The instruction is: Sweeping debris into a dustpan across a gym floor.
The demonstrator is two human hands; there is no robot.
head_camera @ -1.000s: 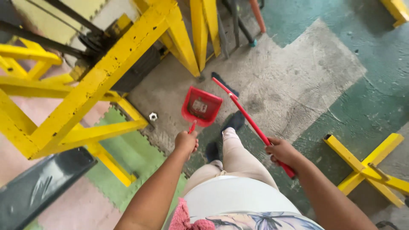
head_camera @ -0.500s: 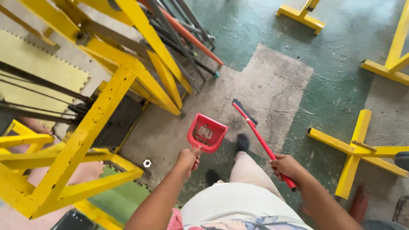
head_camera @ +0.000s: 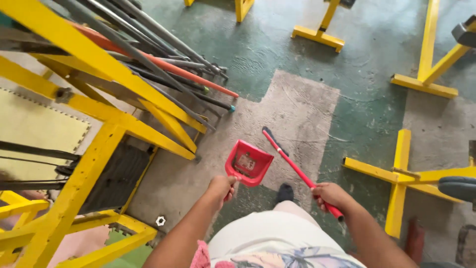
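A view from above looks down at a person's two bare arms reaching forward over a worn floor (head_camera: 297, 106) of grey concrete patched with green paint. The left hand (head_camera: 221, 187) is closed around the short handle of a red dustpan (head_camera: 248, 162), which hangs just ahead of the hand with its open mouth tilted away from the person and a small label showing inside the pan. The right hand (head_camera: 329, 195) is clenched around the red handle of a broom (head_camera: 295, 169); the handle slants up and to the left from the hand, and its dark bristle head sits near the middle of the grey concrete patch, just beyond the dustpan (the two are close together, but whether they touch cannot be told). A dark shoe (head_camera: 284, 192) shows on the floor between the two hands. To the left stands a yellow metal frame (head_camera: 94, 64), with a bundle of long grey and orange bars (head_camera: 163, 59) leaning through it. A small white hexagonal nut (head_camera: 160, 221) lies on the floor beside the frame's foot. Yellow metal stands (head_camera: 404, 173) rest on the floor to the right.
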